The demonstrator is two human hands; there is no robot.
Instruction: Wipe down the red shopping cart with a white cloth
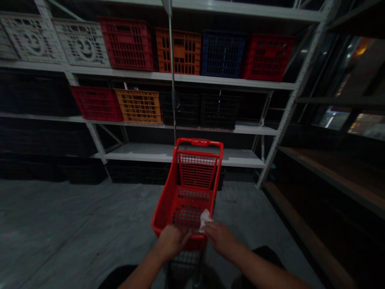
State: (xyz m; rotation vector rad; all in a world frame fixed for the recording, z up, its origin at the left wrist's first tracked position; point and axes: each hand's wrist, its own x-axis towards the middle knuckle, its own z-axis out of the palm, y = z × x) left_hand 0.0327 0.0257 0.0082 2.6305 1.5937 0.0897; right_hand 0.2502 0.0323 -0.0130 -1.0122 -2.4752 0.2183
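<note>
A red shopping cart point(162, 200) stands in front of me, its handle at the far end and its near rim close to my body. My left hand point(173, 241) is on the left part of that near rim, its fingers bent over the edge. At the right corner of the rim my right hand point(219, 237) is closed on a crumpled white cloth point(205, 219), which sticks up over the basket's inside. The basket's grid floor shows nothing lying on it.
Beyond the cart runs a white metal rack point(186, 79) with red, orange, blue, white and black crates. Dark shelving point(327, 176) stands at the right. Grey concrete floor point(75, 224) shows at the left. A thin pole point(172, 52) rises behind the cart's handle.
</note>
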